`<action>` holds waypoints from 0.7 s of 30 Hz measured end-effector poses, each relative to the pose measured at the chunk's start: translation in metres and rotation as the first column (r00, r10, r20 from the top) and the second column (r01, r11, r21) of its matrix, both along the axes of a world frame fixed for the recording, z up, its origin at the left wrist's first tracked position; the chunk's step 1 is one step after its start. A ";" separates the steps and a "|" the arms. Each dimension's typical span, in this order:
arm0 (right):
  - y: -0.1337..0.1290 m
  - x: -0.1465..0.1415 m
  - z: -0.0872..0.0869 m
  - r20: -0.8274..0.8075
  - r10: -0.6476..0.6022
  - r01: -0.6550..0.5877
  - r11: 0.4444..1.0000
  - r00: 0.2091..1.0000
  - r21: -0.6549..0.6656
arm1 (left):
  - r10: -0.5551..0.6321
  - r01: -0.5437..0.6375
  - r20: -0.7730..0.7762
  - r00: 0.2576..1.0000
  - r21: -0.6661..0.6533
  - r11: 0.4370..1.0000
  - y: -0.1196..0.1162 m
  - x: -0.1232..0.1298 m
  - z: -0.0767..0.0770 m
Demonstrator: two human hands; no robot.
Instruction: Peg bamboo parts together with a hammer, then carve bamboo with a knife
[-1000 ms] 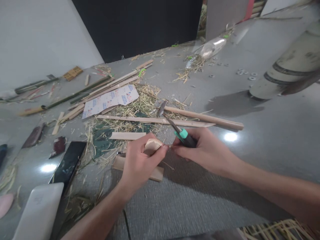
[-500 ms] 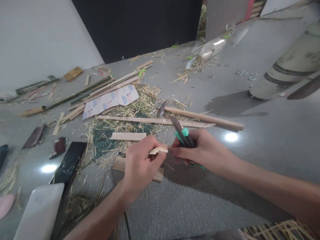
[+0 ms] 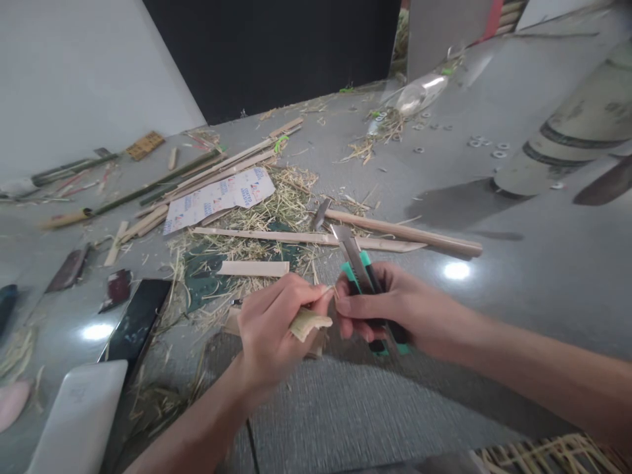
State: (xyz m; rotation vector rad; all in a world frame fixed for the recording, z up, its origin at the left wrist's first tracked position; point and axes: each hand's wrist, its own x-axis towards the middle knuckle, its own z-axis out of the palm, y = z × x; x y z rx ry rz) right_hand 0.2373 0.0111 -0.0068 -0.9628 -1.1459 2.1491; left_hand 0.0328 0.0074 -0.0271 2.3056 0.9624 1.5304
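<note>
My left hand (image 3: 279,322) is closed around a short pale strip of bamboo (image 3: 310,322), whose rough end sticks out toward the right. A utility knife with a black and teal handle (image 3: 363,273) lies in my right hand (image 3: 385,299), its blade pointing up and away. The fingertips of both hands nearly meet, with a thin sliver (image 3: 335,289) between them. Just beyond my left hand, a flat pale bamboo piece (image 3: 254,268) rests on the green mat (image 3: 200,280). Another bamboo piece is partly hidden below my left hand.
Beyond the hands lie a hammer (image 3: 405,232), a long bamboo strip (image 3: 257,235), shavings (image 3: 291,197) and printed abrasive paper (image 3: 217,197). A black phone (image 3: 135,326) and a white device (image 3: 79,415) lie left. At right stands a large cylinder (image 3: 567,131).
The knife has turned in my right hand, showing more of its blade and handle. My left hand has tilted, so the bamboo end now points lower and shows more of its surface.
</note>
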 end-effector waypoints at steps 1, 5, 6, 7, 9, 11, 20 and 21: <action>0.000 0.000 0.000 0.004 -0.011 0.011 1.000 1.000 0.019 | 0.001 -0.001 -0.006 1.000 0.005 1.000 0.000 0.000 0.001; 0.002 0.002 0.000 0.018 -0.062 0.061 0.996 0.998 0.062 | -0.008 0.009 -0.065 0.998 0.021 1.000 -0.001 0.001 0.005; 0.002 0.002 0.000 0.019 -0.071 0.070 0.995 0.997 0.065 | -0.012 0.014 -0.080 0.997 0.023 1.000 -0.002 0.001 0.006; 0.002 0.002 0.000 0.019 -0.077 0.076 0.995 0.997 0.065 | -0.018 0.020 -0.095 0.995 0.025 0.999 -0.002 0.001 0.006; 0.001 0.001 0.000 0.026 -0.083 0.081 0.994 0.996 0.074 | -0.029 0.033 -0.132 0.991 0.034 0.999 -0.001 0.000 0.005; 0.000 0.000 0.001 0.038 -0.082 0.078 0.992 0.996 0.099 | -0.042 0.049 -0.160 0.986 0.042 0.998 -0.001 -0.001 0.004; 0.018 0.018 0.000 0.389 -0.360 0.151 0.868 0.848 0.474 | -0.086 0.185 0.201 0.976 -0.550 0.815 0.002 -0.003 0.012; 0.021 0.022 -0.001 0.422 -0.398 0.153 0.849 0.815 0.505 | -0.075 0.246 0.285 0.956 -0.632 0.735 0.003 -0.003 0.013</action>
